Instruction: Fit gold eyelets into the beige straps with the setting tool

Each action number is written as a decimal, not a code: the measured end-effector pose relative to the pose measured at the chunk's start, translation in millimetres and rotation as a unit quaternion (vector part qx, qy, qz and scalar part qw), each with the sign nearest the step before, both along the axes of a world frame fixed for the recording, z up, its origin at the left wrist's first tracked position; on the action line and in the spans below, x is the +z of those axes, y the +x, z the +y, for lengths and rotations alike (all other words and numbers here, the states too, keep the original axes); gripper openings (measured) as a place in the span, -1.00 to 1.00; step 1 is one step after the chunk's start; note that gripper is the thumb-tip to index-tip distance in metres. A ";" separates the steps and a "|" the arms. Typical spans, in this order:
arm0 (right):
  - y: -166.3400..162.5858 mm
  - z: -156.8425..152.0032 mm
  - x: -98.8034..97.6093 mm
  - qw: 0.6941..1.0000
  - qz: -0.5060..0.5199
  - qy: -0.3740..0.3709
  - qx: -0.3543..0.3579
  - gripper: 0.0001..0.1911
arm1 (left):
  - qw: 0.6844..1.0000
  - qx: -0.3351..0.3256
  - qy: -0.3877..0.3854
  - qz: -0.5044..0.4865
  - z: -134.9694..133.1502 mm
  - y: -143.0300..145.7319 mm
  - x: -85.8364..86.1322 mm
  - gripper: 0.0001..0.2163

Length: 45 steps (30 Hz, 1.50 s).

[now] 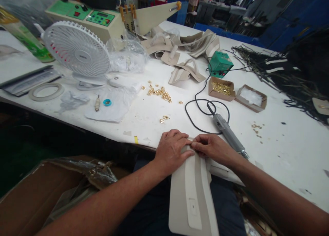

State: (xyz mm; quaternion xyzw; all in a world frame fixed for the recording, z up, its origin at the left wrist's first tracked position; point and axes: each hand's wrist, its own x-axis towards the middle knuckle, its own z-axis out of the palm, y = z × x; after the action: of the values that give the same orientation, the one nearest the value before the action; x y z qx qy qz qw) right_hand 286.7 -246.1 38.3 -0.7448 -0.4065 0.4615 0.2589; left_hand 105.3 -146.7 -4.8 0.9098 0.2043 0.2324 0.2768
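A beige strap piece [191, 191] hangs from the near edge of the white table [282, 143] down over my lap. My left hand [171, 150] lies flat on the strap's top end, fingers stretched across it. My right hand [213, 148] pinches the same end from the right, fingers closed on its edge. A grey soldering-type hand tool [227, 131] with a black cable lies just beyond my right hand. Loose gold rings [159, 91] are scattered on the table further off.
A white desk fan [77, 50], tape roll [46, 91] and plastic bags stand left. Beige strap pieces [185, 54], a green box [219, 62], two cardboard trays [221, 88] and black cords [282, 71] lie beyond. An open carton [51, 191] sits below left.
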 end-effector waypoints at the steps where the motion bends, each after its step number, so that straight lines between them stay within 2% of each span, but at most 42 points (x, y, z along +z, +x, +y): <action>1: -0.5 -0.3 -0.1 1.000 -0.006 0.000 -0.001 -0.76 | 1.000 0.001 -0.001 0.000 0.0 0.0 0.2 -0.73; 5: 2.5 7.7 -0.9 1.000 -0.009 -0.008 -0.014 -0.81 | 1.000 -0.001 0.001 -0.002 0.2 0.3 0.9 -0.72; 9: 16.4 28.1 -0.3 0.994 0.070 -0.086 0.015 -0.73 | 1.000 0.000 0.001 0.002 0.0 1.0 1.3 -0.71; 12: 20.8 35.7 0.8 0.989 0.077 -0.120 0.046 -0.74 | 1.000 0.007 -0.004 0.008 -0.2 1.3 2.0 -0.68; 18: 1.4 12.7 -8.7 0.998 0.056 -0.004 -0.029 -0.77 | 1.000 -0.005 -0.001 0.006 0.2 -0.4 3.3 -0.69; 23: -3.1 10.9 -11.5 0.997 0.054 0.001 -0.051 -0.81 | 1.000 0.008 -0.001 0.020 1.4 1.1 5.6 -0.76; 30: -7.5 -1.1 -4.3 0.996 0.028 0.066 -0.044 -0.84 | 0.999 0.013 0.020 0.022 -3.3 1.7 11.3 -0.78; 36: 3.5 -19.5 14.6 0.993 0.000 0.085 -0.077 -0.70 | 0.999 0.020 0.019 0.022 -6.4 0.5 12.5 -0.75; 38: 17.1 -31.5 19.5 0.988 -0.058 0.106 -0.100 -0.68 | 0.999 0.022 0.015 0.021 -6.3 0.5 11.3 -0.76; 39: 25.9 -38.9 20.4 0.978 -0.126 0.119 -0.114 -0.68 | 0.999 0.022 0.013 0.020 -6.3 0.5 10.5 -0.76; 41: 46.0 -54.6 18.3 0.933 -0.311 0.124 -0.131 -0.65 | 1.000 0.024 0.008 0.018 -6.5 0.6 8.6 -0.76; 43: 65.3 -67.7 11.6 0.881 -0.449 0.073 -0.128 -0.52 | 1.000 0.025 0.003 0.016 -6.9 0.6 6.8 -0.76; 45: 79.4 -75.3 3.0 0.871 -0.476 0.001 -0.120 -0.37 | 1.000 0.028 -0.001 0.014 -7.2 0.5 5.4 -0.76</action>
State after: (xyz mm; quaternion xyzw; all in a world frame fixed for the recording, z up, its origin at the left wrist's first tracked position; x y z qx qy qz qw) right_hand 366.1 -321.5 41.3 -0.9172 -0.3882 0.0161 0.0887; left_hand 105.8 -153.9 0.6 0.9064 0.2335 0.2273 0.2687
